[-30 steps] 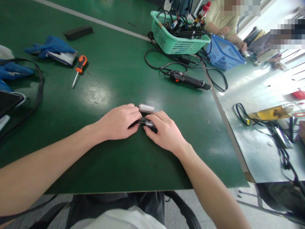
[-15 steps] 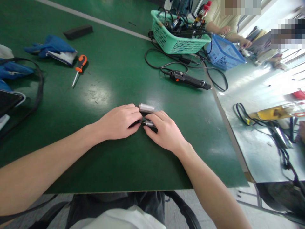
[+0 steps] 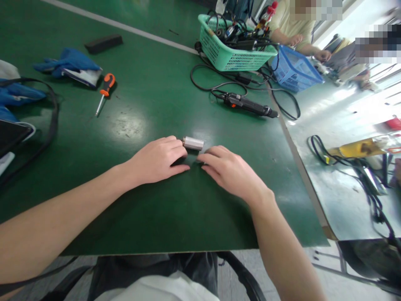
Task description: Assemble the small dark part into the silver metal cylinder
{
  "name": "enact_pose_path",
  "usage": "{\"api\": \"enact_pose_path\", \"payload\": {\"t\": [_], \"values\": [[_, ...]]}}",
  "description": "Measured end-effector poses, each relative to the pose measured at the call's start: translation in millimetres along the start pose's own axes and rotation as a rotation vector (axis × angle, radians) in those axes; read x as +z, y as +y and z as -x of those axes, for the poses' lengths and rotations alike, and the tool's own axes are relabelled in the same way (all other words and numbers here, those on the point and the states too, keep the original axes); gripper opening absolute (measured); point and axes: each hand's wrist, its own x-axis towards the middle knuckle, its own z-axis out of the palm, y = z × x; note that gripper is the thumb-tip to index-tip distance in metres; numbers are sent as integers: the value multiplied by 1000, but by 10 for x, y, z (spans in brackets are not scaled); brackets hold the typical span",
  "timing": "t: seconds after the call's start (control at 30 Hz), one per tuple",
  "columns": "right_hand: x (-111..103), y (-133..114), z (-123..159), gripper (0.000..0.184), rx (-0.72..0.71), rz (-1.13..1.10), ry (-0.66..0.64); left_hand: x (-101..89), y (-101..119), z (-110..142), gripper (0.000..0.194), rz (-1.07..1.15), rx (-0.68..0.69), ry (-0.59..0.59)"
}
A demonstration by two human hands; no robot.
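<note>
My left hand (image 3: 163, 161) rests over the green table with its fingers bent and its thumb stretched out apart from them. Nothing shows between that thumb and forefinger. Against the far fingers of this hand lies a silver metal cylinder (image 3: 193, 143), its left end partly covered by them. My right hand (image 3: 228, 169) is to the right and slightly nearer to me, fingers curled and thumb closed on a small metal cylinder (image 3: 203, 162). Most of that part is hidden under the fingers.
An orange-and-black screwdriver (image 3: 105, 91), blue gloves (image 3: 67, 65) and a dark block (image 3: 104, 43) lie at left. A corded electric screwdriver (image 3: 249, 105) lies ahead at right. Behind it stand a green basket (image 3: 242, 60) of cables and a blue basket (image 3: 296, 71), near another person's hands.
My right hand has drawn away to the right with the small metal cylinder, and a gap parts the hands. My left thumb has moved away from its forefinger. The silver cylinder has stayed.
</note>
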Motion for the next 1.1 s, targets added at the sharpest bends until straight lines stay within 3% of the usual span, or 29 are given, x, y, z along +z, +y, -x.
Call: {"api": "enact_pose_path", "payload": {"t": [0.27,0.43,0.7,0.8,0.97,1.1], "values": [[-135,1303,504,30,611,200,195,-3,-1,2,28,36,-26,-24],[-169,1532,738,33,777,190,226,4,6,4,26,33,-18,-6],[-189,1502,753,42,809,171,230,12,11,4,24,2,-17,11],[-227,1384,685,45,797,179,320,13,15,6,23,-10,-26,24],[-146,788,247,32,580,111,550,-9,33,3,18,-41,-117,89],[127,173,-193,35,234,-63,468,-16,26,5,11,-65,-237,156]]}}
